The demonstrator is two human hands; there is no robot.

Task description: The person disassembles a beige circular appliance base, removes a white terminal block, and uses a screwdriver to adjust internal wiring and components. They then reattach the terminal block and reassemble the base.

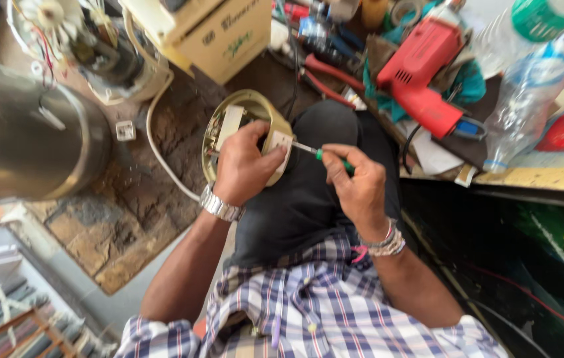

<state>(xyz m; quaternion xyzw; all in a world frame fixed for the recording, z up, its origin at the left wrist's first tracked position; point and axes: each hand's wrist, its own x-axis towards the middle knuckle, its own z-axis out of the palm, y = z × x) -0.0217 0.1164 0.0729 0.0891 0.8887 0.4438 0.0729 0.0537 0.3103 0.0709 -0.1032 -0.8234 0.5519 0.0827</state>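
Observation:
My left hand (245, 164) grips a round cream-coloured appliance base (250, 106) resting on my raised knee, with its open underside and white inner parts facing me. My right hand (355, 180) holds a green-handled screwdriver (325, 157), its metal tip touching a white part at the base's right edge. A white cord (159, 149) runs from the base across the stone floor. Metal bands circle both wrists.
A shiny steel cylinder (23, 139) fills the left side. A red power drill (421, 73), red pliers (328, 73), clear plastic bottles (527, 93) and a cream box (215, 33) crowd the far side. A motor with wires (96, 46) sits at the upper left.

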